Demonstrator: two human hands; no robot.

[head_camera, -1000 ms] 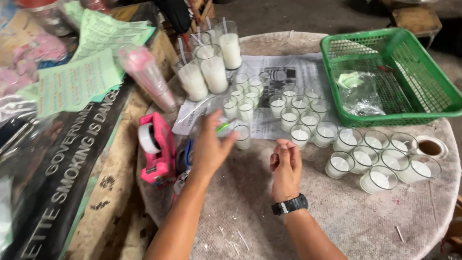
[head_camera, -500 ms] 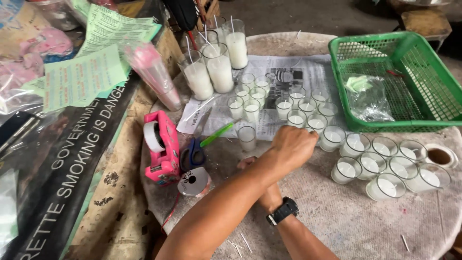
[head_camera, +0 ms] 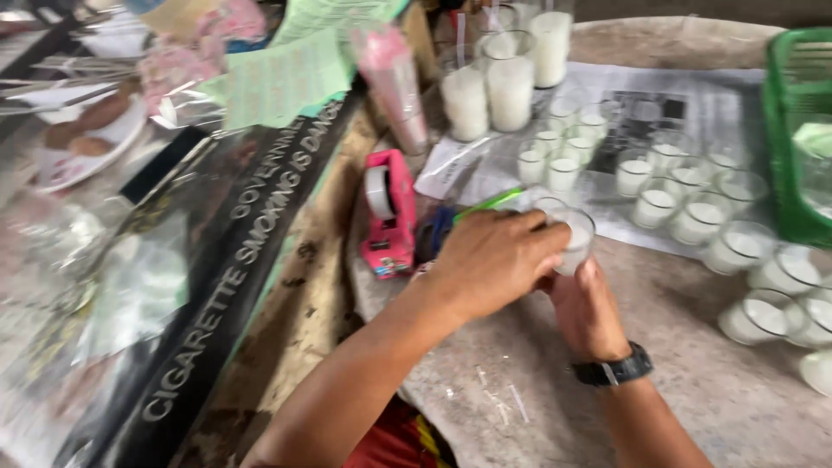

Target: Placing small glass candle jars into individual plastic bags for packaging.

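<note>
From the head camera, both hands meet over the round grey desk (head_camera: 711, 407), just in front of a sheet of newspaper (head_camera: 693, 113). The left hand (head_camera: 494, 260) is curled, its fingers closed over the near side of a small glass cup (head_camera: 574, 243) filled with white wax. The right hand (head_camera: 588, 312), with a black watch (head_camera: 615, 371) on its wrist, grips the same cup from below. The cup stands about upright, its long axis vertical and its open mouth facing up, perhaps tipped slightly toward the person; blur makes that hard to judge. More filled cups (head_camera: 659, 206) crowd the newspaper behind it. A pink tape dispenser (head_camera: 387, 212) lies just left of the hands, and a green basket (head_camera: 793, 139) sits at the right edge.
</note>
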